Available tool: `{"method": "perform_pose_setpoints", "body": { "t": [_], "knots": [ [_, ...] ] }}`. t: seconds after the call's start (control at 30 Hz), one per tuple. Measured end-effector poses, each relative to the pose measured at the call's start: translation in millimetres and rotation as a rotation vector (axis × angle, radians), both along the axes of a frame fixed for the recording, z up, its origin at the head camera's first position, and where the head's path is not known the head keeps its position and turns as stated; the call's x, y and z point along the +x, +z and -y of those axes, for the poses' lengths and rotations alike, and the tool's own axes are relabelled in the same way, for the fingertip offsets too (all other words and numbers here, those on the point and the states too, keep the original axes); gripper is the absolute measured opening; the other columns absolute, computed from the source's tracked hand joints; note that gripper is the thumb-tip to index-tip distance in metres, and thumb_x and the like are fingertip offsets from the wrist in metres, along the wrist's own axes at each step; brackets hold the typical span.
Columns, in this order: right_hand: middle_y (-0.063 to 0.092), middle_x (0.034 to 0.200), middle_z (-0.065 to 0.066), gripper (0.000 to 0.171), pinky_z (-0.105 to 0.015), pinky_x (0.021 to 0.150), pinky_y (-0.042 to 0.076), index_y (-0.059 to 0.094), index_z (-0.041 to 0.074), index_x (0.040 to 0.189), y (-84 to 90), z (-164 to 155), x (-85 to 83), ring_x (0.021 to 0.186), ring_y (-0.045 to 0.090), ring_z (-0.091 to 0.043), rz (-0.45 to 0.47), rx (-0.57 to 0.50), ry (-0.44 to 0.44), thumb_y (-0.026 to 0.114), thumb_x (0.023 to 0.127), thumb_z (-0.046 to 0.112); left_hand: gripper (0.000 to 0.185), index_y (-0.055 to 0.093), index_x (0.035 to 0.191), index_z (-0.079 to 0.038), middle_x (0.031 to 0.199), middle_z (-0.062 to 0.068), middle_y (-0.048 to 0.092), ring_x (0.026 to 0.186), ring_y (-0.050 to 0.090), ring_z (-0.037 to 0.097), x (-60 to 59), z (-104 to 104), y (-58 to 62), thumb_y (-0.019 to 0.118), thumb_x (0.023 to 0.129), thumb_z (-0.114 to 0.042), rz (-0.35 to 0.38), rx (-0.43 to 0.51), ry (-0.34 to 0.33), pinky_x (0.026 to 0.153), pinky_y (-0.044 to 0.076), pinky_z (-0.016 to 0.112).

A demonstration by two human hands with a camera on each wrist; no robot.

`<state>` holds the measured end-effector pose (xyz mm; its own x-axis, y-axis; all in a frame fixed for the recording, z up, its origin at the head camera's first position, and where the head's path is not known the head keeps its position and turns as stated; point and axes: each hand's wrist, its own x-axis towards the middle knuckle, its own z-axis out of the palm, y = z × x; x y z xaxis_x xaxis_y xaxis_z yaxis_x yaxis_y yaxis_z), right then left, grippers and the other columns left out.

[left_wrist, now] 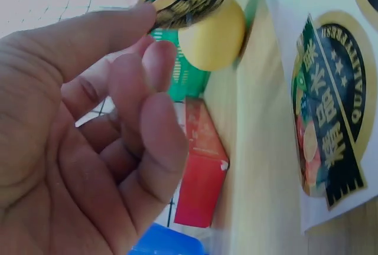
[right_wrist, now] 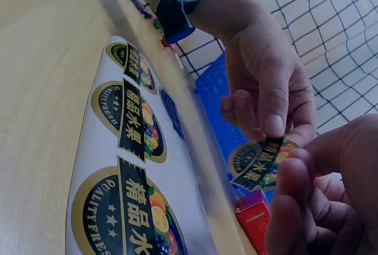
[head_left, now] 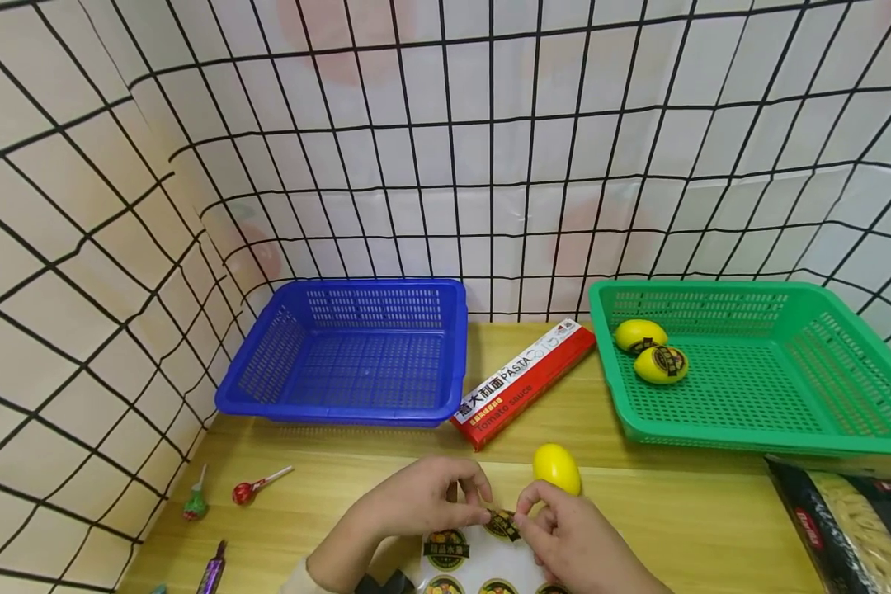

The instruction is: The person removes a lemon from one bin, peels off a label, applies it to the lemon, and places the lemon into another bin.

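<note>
Between my two hands is a round black-and-gold fruit sticker (right_wrist: 257, 163), off the table. My left hand (head_left: 431, 499) pinches one edge between thumb and finger; my right hand (head_left: 575, 536) pinches the opposite edge. Below them lies a white sticker sheet (head_left: 475, 565) with several more such labels, partly cut off by the head view's lower edge. Just beyond my right hand a yellow lemon (head_left: 557, 469) rests on the table, with no label on the side that shows. Two lemons (head_left: 661, 365) bearing black labels lie in the green basket (head_left: 713, 433).
A blue basket (head_left: 341, 412) stands at the back left. Beside it leans or lies a red pasta box (head_left: 523, 384). Lollipops (head_left: 243, 492) and a purple-wrapped sweet (head_left: 211, 569) lie at left, a noodle bag (head_left: 846, 528) at right. Black wire mesh (head_left: 490, 165) bounds the back.
</note>
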<state>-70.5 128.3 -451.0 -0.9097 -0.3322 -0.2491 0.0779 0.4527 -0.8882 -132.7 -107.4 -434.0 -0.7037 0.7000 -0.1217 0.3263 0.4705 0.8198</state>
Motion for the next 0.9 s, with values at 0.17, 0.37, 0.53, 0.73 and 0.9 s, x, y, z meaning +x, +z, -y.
{"method": "perform_pose_setpoints", "body": {
  "t": [0.17,0.37,0.53,0.73,0.9],
  "knots": [
    [0.058,0.064,0.003,0.023,-0.024,0.045,0.046,0.056,0.012,0.113,4.1,-2.7,-1.3,0.047,0.053,-0.008,-0.015,-0.047,0.003,0.065,0.1,0.029,0.004,0.074,0.093,-0.018,0.08,-0.014,0.067,0.066,0.055,-0.004,-0.9,-1.1,1.5,0.075,0.091,-0.016,-0.001,0.051,0.02,0.059,0.05,0.017],
    [0.061,0.072,0.001,0.045,-0.024,0.049,0.045,0.051,0.017,0.134,7.7,-1.7,-3.5,0.051,0.055,-0.011,-0.072,0.004,-0.133,0.071,0.096,0.029,0.003,0.071,0.092,-0.013,0.082,0.0,0.068,0.064,0.055,0.0,-3.7,-2.1,0.2,0.073,0.093,-0.014,0.064,0.181,0.115,0.056,0.046,0.017],
    [0.057,0.068,0.001,0.025,-0.025,0.049,0.042,0.059,0.02,0.116,7.2,5.0,-2.7,0.051,0.054,-0.014,-0.06,0.033,-0.296,0.071,0.097,0.031,0.007,0.069,0.096,-0.006,0.087,0.019,0.069,0.059,0.056,0.003,-4.0,-5.5,-0.2,0.071,0.094,-0.013,0.155,0.263,0.157,0.055,0.05,0.018],
    [0.053,0.062,-0.001,0.007,-0.026,0.048,0.043,0.061,0.015,0.101,7.2,5.8,-0.3,0.048,0.053,-0.015,-0.068,-0.065,-0.37,0.065,0.101,0.021,0.007,0.066,0.099,-0.002,0.096,0.028,0.071,0.061,0.057,0.005,0.5,-10.7,0.1,0.064,0.097,-0.008,0.217,0.303,0.16,0.057,0.051,0.018],
    [0.054,0.064,-0.003,0.019,-0.027,0.05,0.048,0.06,0.008,0.103,8.6,-3.7,-4.6,0.051,0.055,-0.014,-0.015,-0.141,-0.349,0.065,0.101,0.026,0.009,0.066,0.099,-0.002,0.099,0.028,0.072,0.06,0.056,0.007,4.6,-17.3,-1.7,0.062,0.099,-0.01,0.257,0.325,0.195,0.057,0.05,0.018]
  ]
}}
